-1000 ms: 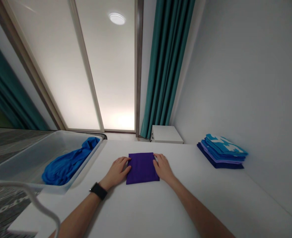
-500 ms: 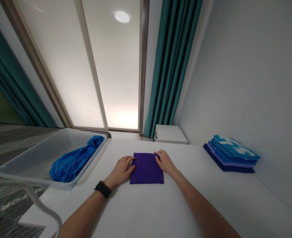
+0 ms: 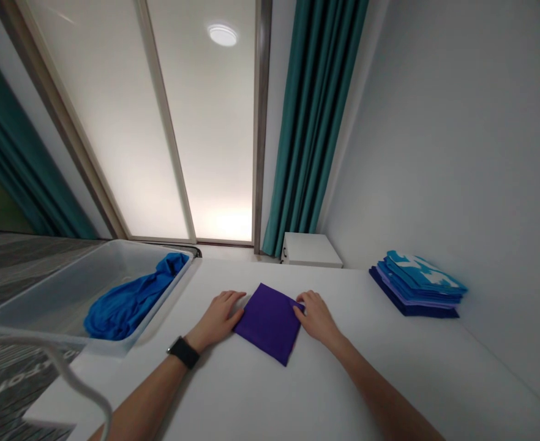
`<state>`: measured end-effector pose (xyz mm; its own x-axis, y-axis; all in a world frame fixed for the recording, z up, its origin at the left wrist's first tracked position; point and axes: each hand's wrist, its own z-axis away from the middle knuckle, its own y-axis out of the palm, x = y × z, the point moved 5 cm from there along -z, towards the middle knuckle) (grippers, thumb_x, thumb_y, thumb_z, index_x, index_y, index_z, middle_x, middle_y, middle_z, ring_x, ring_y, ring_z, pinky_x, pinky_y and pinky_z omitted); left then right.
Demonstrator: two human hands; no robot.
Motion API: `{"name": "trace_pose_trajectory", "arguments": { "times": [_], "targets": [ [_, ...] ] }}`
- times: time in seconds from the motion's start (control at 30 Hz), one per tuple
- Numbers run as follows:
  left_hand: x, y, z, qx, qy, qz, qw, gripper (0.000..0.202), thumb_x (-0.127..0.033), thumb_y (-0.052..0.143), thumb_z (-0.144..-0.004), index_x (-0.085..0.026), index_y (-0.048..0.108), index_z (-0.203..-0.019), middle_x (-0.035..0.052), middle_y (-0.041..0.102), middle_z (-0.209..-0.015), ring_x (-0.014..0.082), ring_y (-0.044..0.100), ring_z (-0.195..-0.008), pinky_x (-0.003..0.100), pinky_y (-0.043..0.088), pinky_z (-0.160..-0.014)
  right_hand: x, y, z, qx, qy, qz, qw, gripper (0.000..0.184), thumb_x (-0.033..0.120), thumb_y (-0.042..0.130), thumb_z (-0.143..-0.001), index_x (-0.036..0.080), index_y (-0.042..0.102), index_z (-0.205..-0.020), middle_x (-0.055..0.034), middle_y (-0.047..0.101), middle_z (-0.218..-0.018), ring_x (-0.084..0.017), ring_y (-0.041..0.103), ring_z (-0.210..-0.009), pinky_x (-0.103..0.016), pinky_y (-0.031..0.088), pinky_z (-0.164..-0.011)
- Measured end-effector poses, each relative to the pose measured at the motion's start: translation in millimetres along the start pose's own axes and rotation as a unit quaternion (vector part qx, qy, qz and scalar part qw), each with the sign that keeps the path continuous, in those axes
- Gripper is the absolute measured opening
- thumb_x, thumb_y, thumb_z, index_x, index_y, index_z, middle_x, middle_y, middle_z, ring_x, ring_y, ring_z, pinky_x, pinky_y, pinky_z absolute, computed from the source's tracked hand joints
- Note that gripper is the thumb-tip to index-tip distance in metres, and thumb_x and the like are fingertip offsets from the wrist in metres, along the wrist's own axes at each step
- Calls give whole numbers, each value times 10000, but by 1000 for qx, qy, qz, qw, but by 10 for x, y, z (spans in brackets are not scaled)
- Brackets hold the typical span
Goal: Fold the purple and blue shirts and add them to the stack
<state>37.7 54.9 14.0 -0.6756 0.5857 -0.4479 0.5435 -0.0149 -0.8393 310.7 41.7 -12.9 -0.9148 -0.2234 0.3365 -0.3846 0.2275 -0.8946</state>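
A folded purple cloth [image 3: 270, 323] lies in front of me on the white table [image 3: 233, 392], turned at an angle with one corner pointing toward me. My right hand [image 3: 316, 317] has the cloth's right corner pinched between thumb and fingers. At the left corner is my left hand [image 3: 218, 315], its thumb against the cloth's edge and its fingers stretched out over the table. Around my left wrist sits a black watch [image 3: 183, 352]. Whether the cloth is a garment cannot be made out.
On the left, a translucent plastic bin [image 3: 59, 331] holds a crumpled blue cloth [image 3: 130, 303]. A stack of folded blue and purple cloths [image 3: 417, 288] stands on the right by the wall. Beyond the table are a white cabinet [image 3: 311, 250] and a green curtain [image 3: 316, 122].
The folded purple cloth has turned clockwise from lying square to lying at an angle. My right hand has moved slightly right and nearer, my left hand a little left.
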Motion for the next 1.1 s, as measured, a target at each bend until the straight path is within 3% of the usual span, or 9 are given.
{"name": "trace_pose_trajectory", "arguments": {
  "times": [0.17,0.37,0.53,0.63,0.73,0.8,0.93,1.1],
  "targets": [
    [-243,33,45,49,39,-15,998,278,-263,478,-917,-213,610,-1156,85,643,-1076,246,565,-1016,392,428,-905,-60,4,-139,9,34,7,999,174,341,540,-912,199,640,-930,-81,607,-1004,-228,518,-1007,-330,355,-889],
    [-331,-15,36,76,37,9,996,197,-267,491,-914,-205,646,-1019,67,652,-996,225,562,-953,365,425,-874,-45,-41,-150,-20,25,3,999,162,283,538,-906,190,618,-1012,-83,604,-1013,-227,524,-1002,-336,367,-877],
    [-579,-22,71,119,42,38,991,225,-266,472,-926,-201,668,-1014,66,657,-952,202,588,-892,330,442,-851,161,-303,92,-97,6,27,995,132,200,500,-904,196,598,-992,-80,592,-988,-235,513,-960,-350,364,-839],
    [-822,6,137,159,65,71,983,242,-268,470,-929,-204,681,-1027,66,674,-968,196,607,-892,303,448,-842,380,-410,317,-70,-49,38,996,123,169,489,-907,218,600,-887,-46,604,-902,-220,516,-900,-348,341,-807],
    [-1013,53,204,236,103,125,958,238,-269,475,-927,-221,690,-1019,27,688,-865,159,615,-755,247,457,-722,493,-478,544,-65,-76,64,993,156,156,473,-912,215,603,-850,-44,609,-854,-216,516,-854,-353,318,-784],
    [-1000,44,166,240,85,133,958,247,-275,455,-936,-222,685,-1010,9,677,-803,141,596,-674,228,447,-646,476,-494,676,-64,-72,64,993,191,143,446,-921,212,599,-830,-37,617,-811,-204,527,-813,-347,308,-764],
    [-768,-52,-99,119,33,74,990,302,-301,393,-962,-203,635,-1115,49,661,-954,167,604,-795,268,471,-742,314,-464,889,-40,-42,29,998,228,140,405,-940,212,588,-825,-4,648,-750,-169,561,-714,-339,306,-747],
    [-691,120,-306,142,90,2,986,346,-266,385,-960,-211,580,-1240,85,620,-1114,210,586,-1006,337,446,-926,61,-453,981,-30,10,2,999,197,167,414,-925,214,605,-909,-8,672,-808,-169,605,-741,-334,346,-761]
  ]
}}
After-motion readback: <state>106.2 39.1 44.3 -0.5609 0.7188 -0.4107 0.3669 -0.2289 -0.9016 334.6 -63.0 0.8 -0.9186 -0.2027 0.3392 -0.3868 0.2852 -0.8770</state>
